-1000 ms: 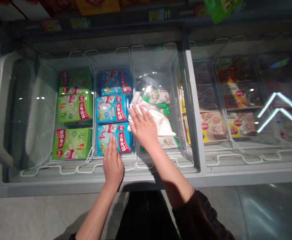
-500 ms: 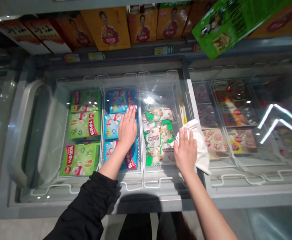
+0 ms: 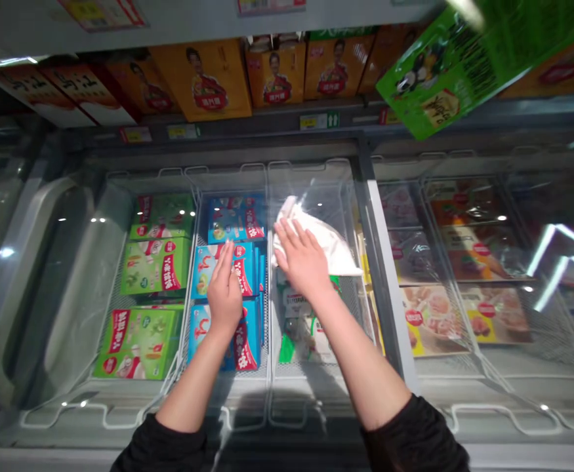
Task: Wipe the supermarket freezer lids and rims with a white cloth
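Note:
My left hand lies with its fingers stretched out on the clear glass lid of a freezer, above blue boxes. Nothing is in it. Under the fingers of my right hand is a white cloth; the hand holds it pressed against the glass. Part of the cloth spreads out to the right of the fingers. Below the glass, the cloth and my right arm partly hide white and green bags of frozen food.
Green boxes stand in the left wire basket under the glass. A grey handle frame is at the lid's left. Behind are orange boxes on a shelf, and a green package hangs at the upper right.
My right hand has moved left and away from me with the white cloth, from the lid's right edge to above the bags. My left hand has shifted left. The view has tilted up.

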`<control>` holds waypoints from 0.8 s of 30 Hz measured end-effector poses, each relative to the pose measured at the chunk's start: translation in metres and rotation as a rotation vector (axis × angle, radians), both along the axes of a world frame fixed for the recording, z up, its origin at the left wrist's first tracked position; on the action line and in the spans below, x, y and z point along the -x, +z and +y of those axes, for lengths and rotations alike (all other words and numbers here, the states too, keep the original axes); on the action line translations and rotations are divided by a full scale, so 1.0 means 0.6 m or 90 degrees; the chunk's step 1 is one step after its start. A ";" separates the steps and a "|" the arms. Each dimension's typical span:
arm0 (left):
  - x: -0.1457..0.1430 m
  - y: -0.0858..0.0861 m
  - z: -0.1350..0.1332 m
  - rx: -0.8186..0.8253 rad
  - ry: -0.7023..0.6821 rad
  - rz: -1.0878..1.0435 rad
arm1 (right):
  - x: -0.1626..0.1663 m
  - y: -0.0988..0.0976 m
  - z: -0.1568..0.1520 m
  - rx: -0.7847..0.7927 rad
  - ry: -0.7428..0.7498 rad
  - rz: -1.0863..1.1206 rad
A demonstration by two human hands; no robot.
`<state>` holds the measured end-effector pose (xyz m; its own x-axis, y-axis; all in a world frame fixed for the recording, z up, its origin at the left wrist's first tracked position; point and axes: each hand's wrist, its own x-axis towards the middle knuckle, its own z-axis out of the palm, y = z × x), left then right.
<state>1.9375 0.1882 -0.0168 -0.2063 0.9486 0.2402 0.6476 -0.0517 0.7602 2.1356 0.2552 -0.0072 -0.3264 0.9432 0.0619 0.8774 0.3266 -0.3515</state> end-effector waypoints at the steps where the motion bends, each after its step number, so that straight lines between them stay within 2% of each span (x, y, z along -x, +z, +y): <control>1: -0.001 0.000 0.000 -0.003 0.000 0.005 | -0.037 -0.001 0.011 -0.004 -0.047 -0.016; 4: -0.004 0.001 -0.001 -0.006 -0.001 0.017 | -0.154 -0.008 0.021 -0.020 -0.168 -0.070; 6: -0.006 0.002 -0.001 -0.004 -0.003 0.025 | -0.213 -0.013 0.014 -0.028 -0.202 -0.102; 9: -0.007 0.004 -0.001 0.004 -0.006 0.032 | -0.239 -0.018 0.006 -0.028 -0.226 -0.127; 11: -0.008 0.005 -0.001 0.007 -0.005 0.031 | -0.210 -0.018 0.015 -0.027 -0.230 -0.118; 13: -0.010 0.007 -0.001 0.010 -0.007 0.031 | -0.150 -0.016 0.036 -0.025 -0.185 -0.092; 19: -0.015 0.001 -0.003 0.018 0.010 0.055 | 0.075 -0.003 0.109 -0.028 0.095 0.014; 21: -0.014 -0.003 -0.003 0.012 0.020 0.067 | 0.108 0.001 0.128 -0.037 0.156 0.022; 24: -0.013 -0.004 -0.001 0.004 0.013 0.078 | 0.093 0.002 0.153 -0.042 0.205 0.007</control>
